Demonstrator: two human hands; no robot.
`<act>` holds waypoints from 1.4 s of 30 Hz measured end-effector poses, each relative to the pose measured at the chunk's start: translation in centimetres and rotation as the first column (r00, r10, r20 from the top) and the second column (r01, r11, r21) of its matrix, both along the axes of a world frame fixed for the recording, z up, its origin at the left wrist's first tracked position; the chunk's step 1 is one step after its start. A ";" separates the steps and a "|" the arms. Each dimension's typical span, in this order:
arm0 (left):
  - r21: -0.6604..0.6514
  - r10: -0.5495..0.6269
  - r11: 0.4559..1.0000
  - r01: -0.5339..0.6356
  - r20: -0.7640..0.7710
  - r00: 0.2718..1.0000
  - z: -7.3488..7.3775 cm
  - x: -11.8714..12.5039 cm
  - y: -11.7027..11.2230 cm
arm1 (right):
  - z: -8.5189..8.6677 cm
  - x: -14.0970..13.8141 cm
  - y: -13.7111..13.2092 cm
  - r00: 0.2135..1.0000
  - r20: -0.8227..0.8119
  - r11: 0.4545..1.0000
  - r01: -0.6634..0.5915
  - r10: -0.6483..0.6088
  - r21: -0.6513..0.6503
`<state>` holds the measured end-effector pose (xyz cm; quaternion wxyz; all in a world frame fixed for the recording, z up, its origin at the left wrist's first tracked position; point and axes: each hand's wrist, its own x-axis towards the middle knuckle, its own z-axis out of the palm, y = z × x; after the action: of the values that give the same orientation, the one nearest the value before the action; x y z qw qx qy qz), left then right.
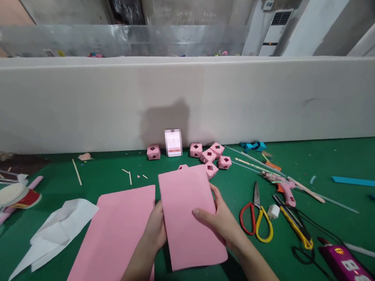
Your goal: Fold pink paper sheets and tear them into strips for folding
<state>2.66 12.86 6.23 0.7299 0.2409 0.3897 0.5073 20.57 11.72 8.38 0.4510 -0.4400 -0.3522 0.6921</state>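
Note:
Between my two hands, raised above the green table, is a pink sheet of paper (189, 227) that looks folded over. My left hand (156, 225) grips its left edge, with most of the fingers hidden behind the paper. On the other side my right hand (221, 215) closes on the right edge, thumb pressed flat on the front and fingers behind. Under my left forearm a larger pink sheet (116, 224) lies on the table. Several small pink paper boxes with dark diamond-shaped holes (208, 155) sit just beyond the held paper, partly covered by it.
Right of my hands lie scissors (258, 213) with red and yellow handles, a pink glue gun (284, 187), a utility knife (296, 225) and a purple power strip (344, 262). Crumpled white paper (58, 230) and a paper cup (15, 196) are at left. A white partition (74, 110) closes the back, where a phone (174, 142) leans.

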 end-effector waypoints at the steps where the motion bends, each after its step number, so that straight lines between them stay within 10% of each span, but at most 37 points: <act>1: 0.017 0.031 0.999 -0.031 -0.014 0.999 -0.1 -0.2 0.3 | -0.4 0.4 0.2 0.999 -0.024 0.999 0.025 -0.026 -0.031; 7: 0.098 0.192 0.981 -0.167 -0.388 0.901 -0.6 -1.3 1.0 | -1.8 1.4 1.0 0.993 -0.046 0.988 0.098 -0.104 -0.122; 12: 0.054 0.018 0.999 -0.004 -0.276 0.961 0.6 0.0 -0.3 | -1.7 1.1 0.0 0.997 -0.060 0.994 0.041 -0.047 -0.101; 20: 0.213 0.083 0.977 0.003 -0.390 0.917 1.7 0.7 -1.8 | -1.8 1.3 -2.0 0.999 0.049 0.996 0.012 -0.017 0.086; 28: 0.219 -0.031 0.965 0.143 -0.448 0.894 4.2 0.1 -3.8 | 2.5 1.2 -0.5 0.979 0.069 0.942 0.164 -0.192 0.292; 42: 0.241 0.047 0.971 0.009 -0.225 0.973 5.7 0.1 -6.7 | 3.9 -0.9 -2.1 0.949 0.159 0.925 0.214 -0.274 0.314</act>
<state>2.76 6.19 11.97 0.6408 0.3805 0.4091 0.5266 19.67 9.64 12.24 0.5563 -0.4762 -0.4366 0.5226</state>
